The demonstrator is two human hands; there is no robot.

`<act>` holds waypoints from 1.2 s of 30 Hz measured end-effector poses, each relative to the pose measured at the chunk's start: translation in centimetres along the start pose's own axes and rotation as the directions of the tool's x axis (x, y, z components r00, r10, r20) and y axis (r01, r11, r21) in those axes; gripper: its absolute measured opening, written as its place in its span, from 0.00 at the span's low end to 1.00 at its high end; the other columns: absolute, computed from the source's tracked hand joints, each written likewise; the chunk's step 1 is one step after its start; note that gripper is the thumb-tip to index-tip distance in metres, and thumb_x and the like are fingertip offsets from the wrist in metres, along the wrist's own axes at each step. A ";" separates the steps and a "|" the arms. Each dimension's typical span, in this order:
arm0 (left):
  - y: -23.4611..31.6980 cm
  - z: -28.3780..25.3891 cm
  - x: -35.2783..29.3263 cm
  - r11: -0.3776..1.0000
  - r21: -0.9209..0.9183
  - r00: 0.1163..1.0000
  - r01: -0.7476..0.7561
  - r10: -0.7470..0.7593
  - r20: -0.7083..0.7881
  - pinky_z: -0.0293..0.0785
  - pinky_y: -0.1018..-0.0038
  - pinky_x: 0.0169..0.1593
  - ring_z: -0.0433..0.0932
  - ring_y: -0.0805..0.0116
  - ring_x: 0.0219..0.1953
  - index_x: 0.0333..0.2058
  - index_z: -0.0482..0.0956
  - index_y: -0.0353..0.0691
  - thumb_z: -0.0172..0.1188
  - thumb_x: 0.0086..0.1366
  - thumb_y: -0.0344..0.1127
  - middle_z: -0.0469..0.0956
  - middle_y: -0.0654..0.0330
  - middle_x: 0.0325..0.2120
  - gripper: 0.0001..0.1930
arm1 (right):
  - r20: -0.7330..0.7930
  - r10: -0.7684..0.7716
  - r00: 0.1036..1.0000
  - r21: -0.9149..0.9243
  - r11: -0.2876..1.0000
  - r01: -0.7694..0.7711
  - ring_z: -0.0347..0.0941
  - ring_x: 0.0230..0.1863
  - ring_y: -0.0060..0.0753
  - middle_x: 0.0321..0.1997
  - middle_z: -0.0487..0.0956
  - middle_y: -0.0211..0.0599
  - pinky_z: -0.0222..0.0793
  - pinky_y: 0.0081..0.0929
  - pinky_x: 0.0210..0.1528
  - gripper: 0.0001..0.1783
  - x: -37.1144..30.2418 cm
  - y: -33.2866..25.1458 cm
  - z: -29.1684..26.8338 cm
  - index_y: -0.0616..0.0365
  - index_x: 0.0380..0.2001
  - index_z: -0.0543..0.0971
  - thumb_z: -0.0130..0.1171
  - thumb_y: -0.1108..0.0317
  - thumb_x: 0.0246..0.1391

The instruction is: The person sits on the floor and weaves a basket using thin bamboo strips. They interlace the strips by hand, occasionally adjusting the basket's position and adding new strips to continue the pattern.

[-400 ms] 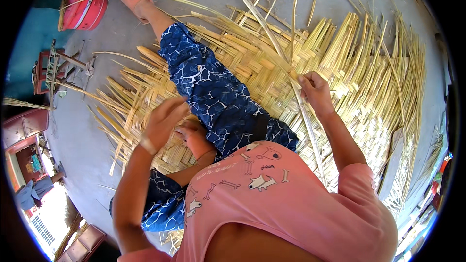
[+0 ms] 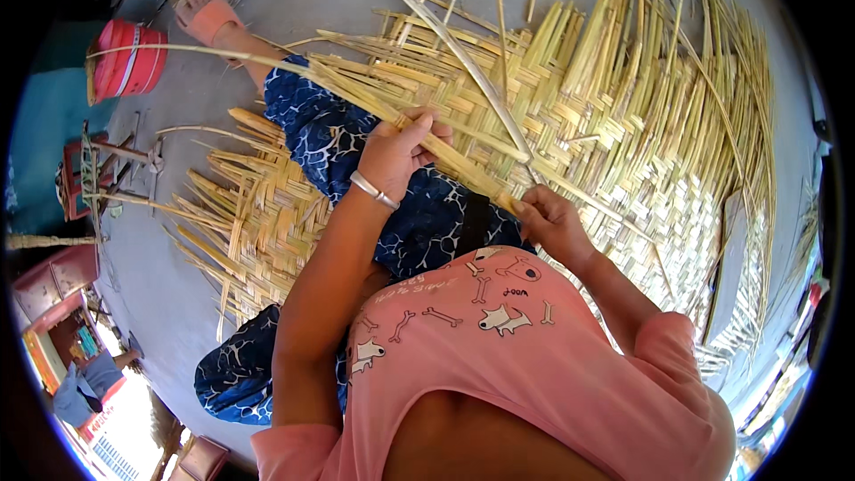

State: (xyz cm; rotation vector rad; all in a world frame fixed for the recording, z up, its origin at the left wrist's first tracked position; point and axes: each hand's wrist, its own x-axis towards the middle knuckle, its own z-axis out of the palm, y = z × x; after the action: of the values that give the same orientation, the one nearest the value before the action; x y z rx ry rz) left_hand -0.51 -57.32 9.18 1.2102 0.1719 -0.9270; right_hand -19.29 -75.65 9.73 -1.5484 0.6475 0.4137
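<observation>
The person's bare left hand (image 2: 401, 153), 1 silver-coloured bangle (image 2: 374, 190) at its wrist, grasps a long, flat, pale-yellow strip of plant stem (image 2: 468, 171) along its length, while the bare right hand (image 2: 554, 224) pinches its near end. The strip slants over the blue, white-veined trousers (image 2: 325, 153) and above the broad, yellow-green woven mat (image 2: 614, 138), curving toward 1 round red container (image 2: 134, 61).

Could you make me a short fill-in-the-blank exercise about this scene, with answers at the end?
The left hand and right hand grip a strip that crosses over trousers patterned white and ____.
The silvery bracelet is on the ____ arm.
The short-sleeved shirt is ____.
In the picture, the woven mat lies to the ____ of the red container.
Answers: blue; left; pink; right.
</observation>
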 end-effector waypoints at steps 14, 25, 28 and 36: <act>-3.9 -0.6 3.3 0.930 0.365 0.984 -0.048 0.108 -0.145 0.76 0.78 0.28 0.75 0.75 0.27 0.40 0.73 0.39 0.57 0.63 0.42 0.78 0.61 0.30 0.13 | -0.009 -0.530 0.848 -0.916 0.344 0.206 0.66 0.50 0.39 0.46 0.70 0.35 0.63 0.37 0.51 0.16 5.0 5.4 -2.9 0.53 0.42 0.73 0.54 0.63 0.49; -3.2 -1.5 4.2 0.976 0.197 0.982 0.094 -0.059 -0.179 0.75 0.72 0.35 0.76 0.69 0.33 0.44 0.72 0.43 0.57 0.62 0.48 0.78 0.60 0.36 0.18 | -0.245 -0.468 0.849 -0.714 0.680 0.169 0.75 0.30 0.51 0.28 0.77 0.43 0.71 0.44 0.32 0.10 2.6 4.9 -3.5 0.56 0.31 0.71 0.51 0.60 0.55; -2.7 -1.9 4.3 0.998 -0.019 0.992 0.066 -0.068 -0.107 0.74 0.71 0.40 0.77 0.68 0.37 0.44 0.72 0.44 0.56 0.63 0.45 0.78 0.60 0.37 0.15 | -0.163 -0.445 0.880 -0.674 0.702 0.230 0.75 0.30 0.52 0.28 0.77 0.44 0.70 0.45 0.31 0.14 0.5 5.5 -2.4 0.55 0.32 0.71 0.50 0.55 0.56; -2.9 -1.3 2.3 0.995 0.006 0.995 -0.098 0.098 0.018 0.76 0.71 0.41 0.79 0.66 0.36 0.44 0.72 0.42 0.55 0.64 0.37 0.79 0.59 0.33 0.12 | -0.123 -0.461 0.879 -0.702 0.666 0.252 0.72 0.40 0.54 0.35 0.74 0.49 0.67 0.46 0.43 0.16 -0.9 7.2 -0.8 0.59 0.32 0.71 0.52 0.55 0.55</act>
State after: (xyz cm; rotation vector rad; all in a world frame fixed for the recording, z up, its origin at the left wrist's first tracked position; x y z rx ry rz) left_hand -0.56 -57.53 5.29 1.2054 0.0942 -0.8528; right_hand -24.60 -76.27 4.72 -2.4228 0.3968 0.0979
